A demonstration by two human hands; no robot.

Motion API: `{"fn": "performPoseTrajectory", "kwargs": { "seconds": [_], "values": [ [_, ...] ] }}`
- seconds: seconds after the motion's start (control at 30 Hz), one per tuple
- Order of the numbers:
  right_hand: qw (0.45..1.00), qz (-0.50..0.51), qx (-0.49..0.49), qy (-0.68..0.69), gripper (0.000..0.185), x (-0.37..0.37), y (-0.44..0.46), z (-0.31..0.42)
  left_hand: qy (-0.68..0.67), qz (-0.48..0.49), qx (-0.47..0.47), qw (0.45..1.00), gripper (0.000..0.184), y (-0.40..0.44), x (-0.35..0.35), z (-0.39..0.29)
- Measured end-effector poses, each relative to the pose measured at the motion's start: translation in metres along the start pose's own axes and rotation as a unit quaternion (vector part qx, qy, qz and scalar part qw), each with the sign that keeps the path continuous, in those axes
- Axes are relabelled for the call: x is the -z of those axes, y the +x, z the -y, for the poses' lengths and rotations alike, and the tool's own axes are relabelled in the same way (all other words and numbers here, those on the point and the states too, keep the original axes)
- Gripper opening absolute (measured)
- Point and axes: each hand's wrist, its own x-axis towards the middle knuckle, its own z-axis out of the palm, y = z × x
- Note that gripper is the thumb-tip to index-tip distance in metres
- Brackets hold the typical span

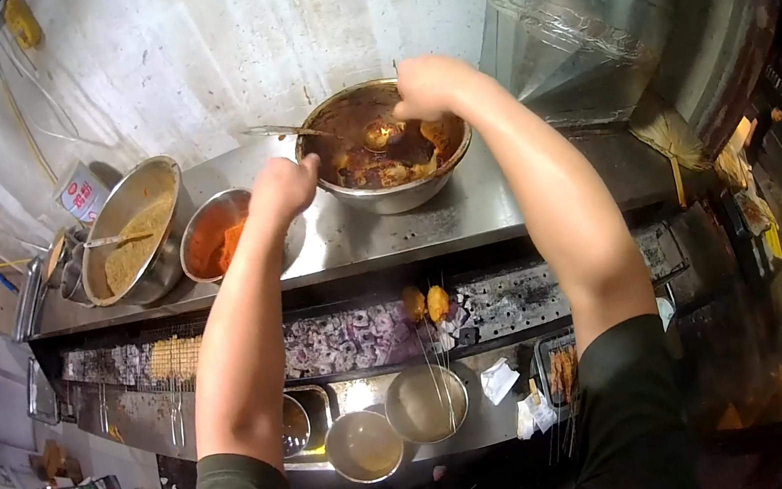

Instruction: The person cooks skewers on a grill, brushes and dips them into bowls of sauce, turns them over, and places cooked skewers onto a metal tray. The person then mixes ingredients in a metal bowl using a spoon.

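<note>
A large metal mixing bowl (pixel 395 200) stands on the steel counter, with dark brown sauce and coated pieces inside. My left hand (pixel 284 192) is closed at its near left rim, the thumb touching the edge. At the far right rim my right hand (pixel 433 88) is closed, fingertips reaching just inside; its grip is partly hidden. A ladle (pixel 278 131) lies in the bowl, its handle sticking out over the left rim. Left of my left forearm sits a smaller metal bowl of red-orange powder (pixel 228 247).
A big bowl of tan crumbs (pixel 136 244) with a spoon is at left, near a white tin (pixel 81 194). Below runs a charcoal grill (pixel 345 340) with two skewered browned pieces (pixel 437 303) and a wire grate (pixel 175 359). Nearer stand metal pots (pixel 365 446) and a skewer tray (pixel 562 371).
</note>
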Motion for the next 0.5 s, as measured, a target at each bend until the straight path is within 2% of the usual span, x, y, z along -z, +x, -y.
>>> {"fn": "performPoseTrajectory", "kwargs": {
  "seconds": [0.07, 0.1, 0.13, 0.2, 0.23, 0.3, 0.33, 0.47, 0.5],
  "values": [
    [0.999, 0.035, -0.001, -0.030, 0.032, 0.008, 0.011, 0.012, -0.143, 0.082, 0.052, 0.985, 0.051, -0.012, 0.003, -0.008],
    [0.999, -0.036, 0.040, -0.002, 0.032, -0.008, 0.027, 0.011, -0.215, 0.111, 0.115, 0.963, 0.042, -0.024, 0.009, -0.017],
    [0.999, 0.024, 0.021, -0.022, 0.035, -0.008, 0.038, 0.021, -0.269, 0.112, 0.110, 0.950, 0.040, -0.020, 0.000, -0.010],
    [0.998, -0.044, 0.040, -0.036, 0.033, -0.013, 0.041, 0.037, -0.373, 0.112, 0.095, 0.916, 0.037, -0.007, -0.026, 0.008],
    [0.997, -0.044, 0.056, -0.039, 0.033, -0.016, 0.042, 0.044, -0.408, 0.129, 0.101, 0.898, 0.032, -0.013, -0.024, 0.004],
    [0.994, -0.044, 0.091, -0.044, 0.032, -0.020, 0.045, 0.057, -0.412, 0.099, 0.093, 0.901, 0.035, -0.018, -0.030, 0.004],
    [0.994, -0.011, 0.097, -0.053, 0.030, -0.017, 0.039, 0.065, -0.416, 0.084, 0.088, 0.901, 0.036, -0.020, -0.032, 0.002],
    [0.989, 0.024, 0.141, -0.045, 0.028, -0.009, 0.032, 0.061, -0.387, 0.006, 0.074, 0.919, 0.033, -0.030, -0.037, -0.008],
    [0.987, 0.040, 0.152, -0.042, 0.029, -0.007, 0.032, 0.057, -0.363, 0.011, 0.081, 0.928, 0.036, -0.032, -0.034, -0.009]
  ]
}}
